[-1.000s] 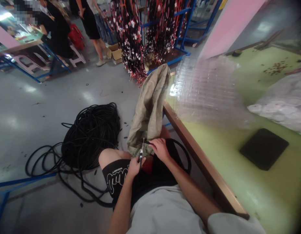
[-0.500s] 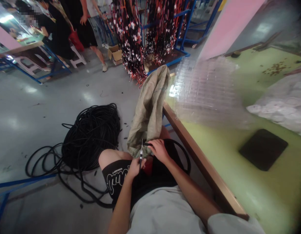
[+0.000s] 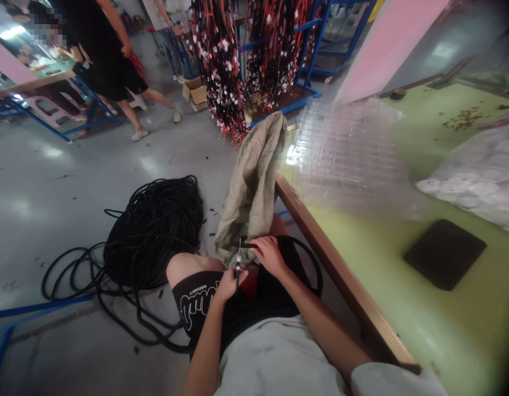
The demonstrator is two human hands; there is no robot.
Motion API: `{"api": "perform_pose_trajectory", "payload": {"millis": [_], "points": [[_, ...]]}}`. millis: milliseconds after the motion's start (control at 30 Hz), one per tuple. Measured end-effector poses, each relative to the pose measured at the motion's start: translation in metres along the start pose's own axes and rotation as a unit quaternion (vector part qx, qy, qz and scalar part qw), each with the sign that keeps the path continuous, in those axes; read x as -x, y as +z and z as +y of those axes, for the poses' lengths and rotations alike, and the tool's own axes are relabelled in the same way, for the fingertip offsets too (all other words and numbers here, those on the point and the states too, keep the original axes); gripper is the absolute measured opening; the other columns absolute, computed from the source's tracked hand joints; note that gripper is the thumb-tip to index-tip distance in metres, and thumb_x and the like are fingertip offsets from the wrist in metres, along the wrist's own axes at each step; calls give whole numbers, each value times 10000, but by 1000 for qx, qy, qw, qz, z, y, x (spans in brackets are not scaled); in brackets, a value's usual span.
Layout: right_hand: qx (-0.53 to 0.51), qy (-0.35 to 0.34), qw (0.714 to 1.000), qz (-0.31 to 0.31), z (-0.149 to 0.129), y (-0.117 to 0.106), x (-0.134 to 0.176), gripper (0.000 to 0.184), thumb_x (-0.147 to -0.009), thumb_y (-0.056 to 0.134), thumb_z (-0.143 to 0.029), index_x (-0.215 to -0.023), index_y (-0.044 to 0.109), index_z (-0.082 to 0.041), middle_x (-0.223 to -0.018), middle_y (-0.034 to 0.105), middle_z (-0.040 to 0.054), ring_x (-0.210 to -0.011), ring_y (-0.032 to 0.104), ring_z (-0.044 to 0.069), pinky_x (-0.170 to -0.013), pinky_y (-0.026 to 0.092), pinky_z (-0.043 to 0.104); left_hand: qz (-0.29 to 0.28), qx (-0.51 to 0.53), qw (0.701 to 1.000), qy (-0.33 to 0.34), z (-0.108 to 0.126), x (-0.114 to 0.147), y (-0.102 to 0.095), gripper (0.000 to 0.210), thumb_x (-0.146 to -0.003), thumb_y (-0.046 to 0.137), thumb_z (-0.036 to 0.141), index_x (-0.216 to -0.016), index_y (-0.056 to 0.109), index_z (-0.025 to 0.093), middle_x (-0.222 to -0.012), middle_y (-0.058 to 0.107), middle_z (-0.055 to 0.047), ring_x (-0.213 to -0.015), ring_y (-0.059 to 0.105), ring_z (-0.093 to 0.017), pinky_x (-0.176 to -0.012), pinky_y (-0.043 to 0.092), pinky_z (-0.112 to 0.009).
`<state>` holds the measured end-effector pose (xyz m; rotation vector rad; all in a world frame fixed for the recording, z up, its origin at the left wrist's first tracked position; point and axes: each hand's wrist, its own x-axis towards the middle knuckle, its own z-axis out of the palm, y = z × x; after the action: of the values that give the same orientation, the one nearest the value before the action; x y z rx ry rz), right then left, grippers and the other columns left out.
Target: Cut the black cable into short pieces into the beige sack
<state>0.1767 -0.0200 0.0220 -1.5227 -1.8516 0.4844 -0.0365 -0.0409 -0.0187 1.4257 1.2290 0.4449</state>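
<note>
My left hand [image 3: 231, 283] is closed around the dark handles of a pair of scissors [image 3: 238, 258], whose thin blades point away from me. In my right hand [image 3: 271, 256] is a black tube [image 3: 248, 245], its short end sticking out to the left and meeting the blades. Whether the blades are apart there is too small to tell. Behind the right hand the tube loops round beside my leg. Just beyond both hands, the mouth of a tan woven sack [image 3: 254, 181] lies over my lap, its upper part leaning near the table corner.
A large coil of black tubing [image 3: 155, 236] lies on the floor at left, with small black bits around it. On the green table [image 3: 361, 247] at right are clear plastic trays [image 3: 345, 154], a black pad [image 3: 445, 254] and a bag of white parts [image 3: 481, 170]. Wire bundles [image 3: 221, 66] hang ahead.
My hands, the scissors and the tube have hardly moved. In the background, a person in black has walked into fuller view at upper left.
</note>
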Motion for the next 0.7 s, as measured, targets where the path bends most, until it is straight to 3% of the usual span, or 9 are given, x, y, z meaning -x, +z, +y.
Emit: {"api": "perform_pose_trajectory", "payload": {"millis": [167,267,400,500,700], "points": [[11,3,1000,-4,0,1,-1,187,-979,502,-319,-1097,626,-243,-1025,655,60,-975,548,237,-920,343,408,-10,-22,1000,-4,-1,2,-1,450,-843,519,579,-777,617,146,-616,631,-32,-592,602,-167,-634,463,-279],[14,8,1000,-1,0,2,-1,194,-984,488,-322,-1092,625,-238,-1017,649,64,-972,543,241,-914,344,409,2,-20,1000,-23,-2,3,-1,461,-834,522,595,-764,601,146,-523,564,1,-486,543,-143,-525,409,-249],[21,13,1000,-2,0,3,-1,171,-975,508,-309,-1075,620,-227,-1009,645,63,-965,542,242,-901,349,404,2,-5,999,-34,-3,2,0,474,-833,528,596,-769,606,133,-511,554,6,-463,526,-132,-507,398,-242],[21,18,1000,3,0,3,-1,147,-961,534,-304,-1048,618,-222,-997,645,63,-959,547,243,-907,348,408,-25,33,999,-32,-4,0,0,473,-825,553,584,-855,629,118,-598,619,-23,-531,580,-151,-566,453,-265],[18,17,1000,11,1,3,-1,83,-927,589,-263,-990,630,-227,-973,647,50,-959,552,242,-912,343,418,-30,57,998,-7,-8,-4,1,551,-806,596,577,-1127,599,128,-1003,692,-105,-895,653,-210,-854,493,-344]]}}
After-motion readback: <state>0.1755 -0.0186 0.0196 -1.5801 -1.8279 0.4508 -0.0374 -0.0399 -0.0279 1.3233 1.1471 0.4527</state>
